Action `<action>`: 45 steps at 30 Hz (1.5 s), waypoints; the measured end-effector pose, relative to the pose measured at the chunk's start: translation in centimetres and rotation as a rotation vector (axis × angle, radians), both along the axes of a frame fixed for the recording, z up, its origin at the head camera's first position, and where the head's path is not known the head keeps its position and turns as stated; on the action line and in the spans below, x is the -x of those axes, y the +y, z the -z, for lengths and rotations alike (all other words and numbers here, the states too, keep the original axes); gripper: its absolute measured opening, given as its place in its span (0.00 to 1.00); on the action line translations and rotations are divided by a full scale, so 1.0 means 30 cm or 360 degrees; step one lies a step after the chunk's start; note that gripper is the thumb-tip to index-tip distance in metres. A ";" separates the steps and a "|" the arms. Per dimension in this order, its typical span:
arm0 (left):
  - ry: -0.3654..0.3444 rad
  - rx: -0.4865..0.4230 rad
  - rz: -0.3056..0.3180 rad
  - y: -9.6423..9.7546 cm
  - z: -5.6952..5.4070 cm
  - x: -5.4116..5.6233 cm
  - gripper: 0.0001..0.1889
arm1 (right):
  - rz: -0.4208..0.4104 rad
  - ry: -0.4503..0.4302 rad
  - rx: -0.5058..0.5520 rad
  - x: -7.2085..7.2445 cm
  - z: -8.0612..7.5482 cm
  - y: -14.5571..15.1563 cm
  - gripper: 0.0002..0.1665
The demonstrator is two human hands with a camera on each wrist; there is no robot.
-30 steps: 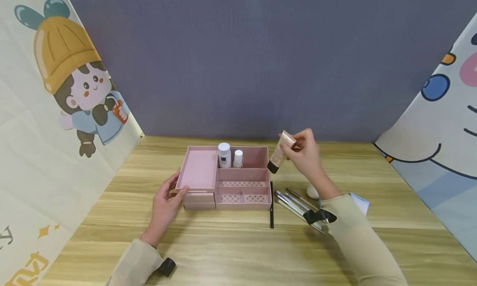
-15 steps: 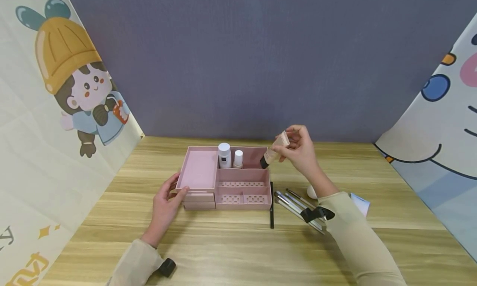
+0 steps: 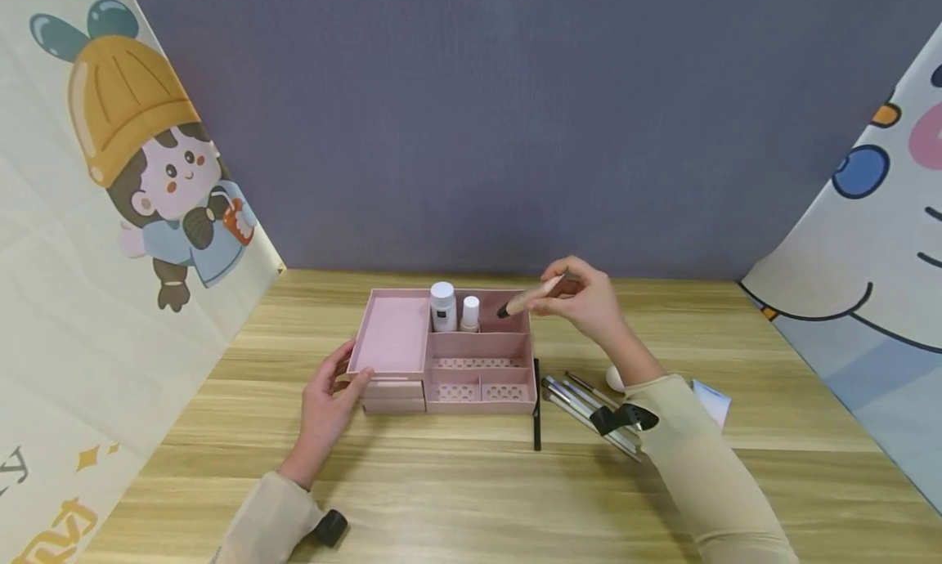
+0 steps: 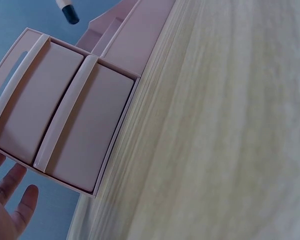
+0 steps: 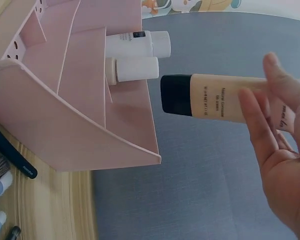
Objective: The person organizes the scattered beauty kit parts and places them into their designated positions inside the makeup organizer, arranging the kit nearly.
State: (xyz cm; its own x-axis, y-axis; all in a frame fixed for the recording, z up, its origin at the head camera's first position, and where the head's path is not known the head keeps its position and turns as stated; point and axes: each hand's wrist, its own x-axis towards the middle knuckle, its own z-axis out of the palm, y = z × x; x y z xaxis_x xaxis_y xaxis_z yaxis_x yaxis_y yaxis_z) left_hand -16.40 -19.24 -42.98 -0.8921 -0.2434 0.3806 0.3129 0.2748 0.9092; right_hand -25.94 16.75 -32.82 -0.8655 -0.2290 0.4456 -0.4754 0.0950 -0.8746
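Note:
My right hand (image 3: 589, 298) pinches a beige BB cream tube (image 5: 217, 97) with a black cap. The tube is tilted with its cap to the left, over the rear right compartment of the pink desk organizer (image 3: 482, 406). In the right wrist view the cap is apart from the organizer, near the mouth of that compartment. A white bottle (image 3: 443, 309) and a smaller white-capped bottle (image 3: 470, 312) stand to its left in the rear row. My left hand (image 3: 329, 400) rests at the organizer's front left corner, fingers spread along the side by the two drawers (image 4: 85, 115).
Several makeup brushes (image 3: 581, 405) lie right of the organizer, under the right forearm. A slim black stick (image 3: 536, 421) lies along its right side. A white rounded object (image 3: 615, 378) and a pale blue flat item (image 3: 712, 403) are partly hidden by the sleeve.
The right hand has moved left with the BB cream tube, bringing it from beside the organizer to above its rear right compartment. The tube has tipped nearer to level. The left hand stays put.

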 end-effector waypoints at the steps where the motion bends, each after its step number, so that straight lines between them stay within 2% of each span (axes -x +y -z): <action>1: 0.0001 -0.0001 0.0001 0.000 0.000 0.000 0.28 | 0.0000 -0.0003 -0.0004 0.001 0.000 -0.001 0.19; 6: -0.0006 -0.0017 0.0002 0.002 -0.003 -0.002 0.28 | 0.0019 -0.0025 -0.0044 0.002 -0.001 -0.005 0.14; 9: -0.0020 -0.0015 -0.0007 0.003 -0.003 -0.002 0.28 | 0.0052 0.0050 -0.0050 0.007 0.005 -0.011 0.13; 14: -0.0027 -0.0018 -0.0007 0.005 -0.005 -0.002 0.28 | 0.0115 0.0235 -0.0023 0.025 0.025 -0.025 0.17; 19: -0.0017 -0.0034 -0.0005 0.003 -0.003 -0.002 0.28 | 0.0229 0.0331 0.0010 0.038 0.048 -0.049 0.20; 26: -0.0009 -0.0034 -0.0002 0.001 -0.001 -0.003 0.28 | 0.0334 0.0421 0.0064 0.051 0.082 -0.085 0.18; 33: -0.0005 -0.0033 0.0004 0.001 0.000 -0.001 0.28 | 0.0343 0.0359 0.0133 0.055 0.097 -0.121 0.12; 39: 0.0002 -0.0036 0.0002 0.000 0.000 0.000 0.28 | 0.0314 0.0436 0.0052 0.011 0.070 -0.153 0.08; 42: 0.0004 -0.0034 -0.0001 0.000 0.002 0.002 0.28 | 0.0295 0.0479 -0.0004 0.027 0.092 -0.158 0.06; 45: 0.0004 -0.0032 0.0001 -0.001 0.002 0.002 0.28 | 0.0253 0.0452 -0.0022 0.056 0.127 -0.158 0.05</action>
State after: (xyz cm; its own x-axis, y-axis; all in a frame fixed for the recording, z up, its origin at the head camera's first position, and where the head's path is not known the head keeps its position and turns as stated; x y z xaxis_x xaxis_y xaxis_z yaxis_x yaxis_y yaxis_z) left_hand -16.47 -19.27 -43.05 -0.8913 -0.2507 0.3777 0.3151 0.2564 0.9138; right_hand -27.61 12.02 -36.62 -0.7325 -0.1089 0.6720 -0.6785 0.1985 -0.7073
